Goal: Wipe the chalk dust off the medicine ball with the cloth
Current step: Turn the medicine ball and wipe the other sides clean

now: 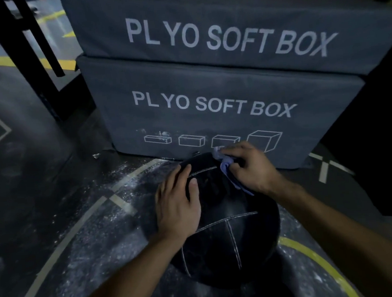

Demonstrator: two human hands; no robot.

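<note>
The round black leather medicine ball with white stitched seams (229, 236) sits on the dark gym floor right in front of me, its far side close against the lower of two stacked grey fabric boxes lettered PLYO SOFT BOX (210, 105). I have the small pale lilac cloth (229, 169) bunched in my right hand (249, 167), fingers curled tight around it and pressing it onto the ball's upper far side, with a loose tail of cloth trailing down the curve beneath my palm. My left hand (178, 205) lies flat and open on the top left of the ball, fingers together and spread over the surface, holding nothing; I judge it is there to keep the ball from rolling while the cloth rubs. The near panels look mostly dark and clean, though the light is too dim to be sure. White chalk powder speckles the floor (84, 225) to the left, across the painted lines.
</note>
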